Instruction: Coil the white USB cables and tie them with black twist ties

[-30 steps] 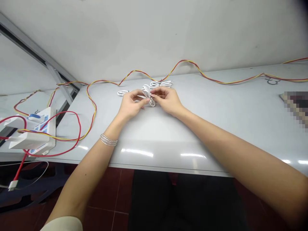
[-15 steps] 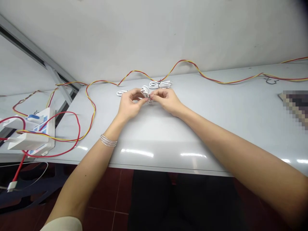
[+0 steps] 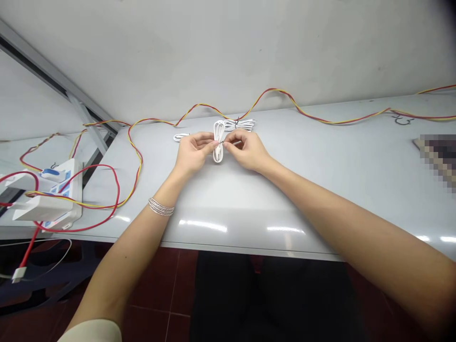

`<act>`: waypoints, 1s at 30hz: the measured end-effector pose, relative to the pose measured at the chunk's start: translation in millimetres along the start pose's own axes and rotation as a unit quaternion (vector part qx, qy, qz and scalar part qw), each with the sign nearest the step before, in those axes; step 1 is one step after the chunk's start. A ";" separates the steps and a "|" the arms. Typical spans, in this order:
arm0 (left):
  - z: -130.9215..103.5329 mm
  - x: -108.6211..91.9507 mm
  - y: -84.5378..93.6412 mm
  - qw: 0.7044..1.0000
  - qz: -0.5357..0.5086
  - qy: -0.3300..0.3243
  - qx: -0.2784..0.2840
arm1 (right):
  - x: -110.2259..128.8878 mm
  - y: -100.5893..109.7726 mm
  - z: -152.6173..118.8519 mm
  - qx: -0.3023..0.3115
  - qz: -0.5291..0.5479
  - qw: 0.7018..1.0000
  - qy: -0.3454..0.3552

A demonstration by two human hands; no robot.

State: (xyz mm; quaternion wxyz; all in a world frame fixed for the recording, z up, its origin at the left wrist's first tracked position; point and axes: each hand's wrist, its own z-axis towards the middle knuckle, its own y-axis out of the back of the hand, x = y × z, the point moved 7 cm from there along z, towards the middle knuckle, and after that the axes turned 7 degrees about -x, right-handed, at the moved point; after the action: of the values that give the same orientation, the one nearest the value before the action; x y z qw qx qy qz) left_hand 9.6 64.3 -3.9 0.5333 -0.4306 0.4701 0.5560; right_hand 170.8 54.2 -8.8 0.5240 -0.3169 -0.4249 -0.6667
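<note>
A white cable bundle stands lengthwise between my hands, with a thin black tie at its middle. My left hand is closed on the bundle from the left, thumb in front. From the right, my right hand pinches the end of the black tie between thumb and finger. Just behind lies a second white cable bundle with its own black tie, partly covered by the held one. Another white cable shows beside my left fingers, mostly hidden behind them.
Twisted red and yellow wires run along the back wall. At the left sits a white power strip with plugged-in adapters and red cables. A partly pixelated object lies at the right. The grey table's front edge is near my forearms.
The held cable bundle has turned upright, so its full length and both looped ends now show. My hands have hardly moved.
</note>
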 end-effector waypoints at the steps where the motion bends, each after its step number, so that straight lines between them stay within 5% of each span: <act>1: 0.2 0.8 0.1 1.000 -0.006 0.003 -0.004 | -0.7 -0.2 0.3 0.001 -0.002 1.000 -0.003; 6: -1.1 4.4 -1.4 0.998 -0.046 0.031 -0.007 | -3.7 -4.3 0.8 0.029 -0.007 0.999 -0.027; 17: -2.6 7.7 -4.0 0.994 -0.066 0.075 0.042 | 9.8 -2.5 -4.0 -0.013 -0.077 0.995 0.070; 25: -3.1 2.4 -5.5 0.995 -0.074 0.036 0.055 | 1.1 -3.3 -1.0 -0.015 -0.015 1.000 0.004; 30: 0.0 -2.9 0.0 0.999 -0.041 -0.028 0.015 | -9.3 1.2 1.9 -0.038 0.033 0.997 -0.062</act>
State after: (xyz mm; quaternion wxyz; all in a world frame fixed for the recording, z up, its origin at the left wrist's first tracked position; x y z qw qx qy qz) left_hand 9.8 63.8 -1.0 0.5752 -0.4258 0.4456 0.5379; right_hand 174.2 59.8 -15.7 0.5062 -0.3914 -0.4198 -0.6437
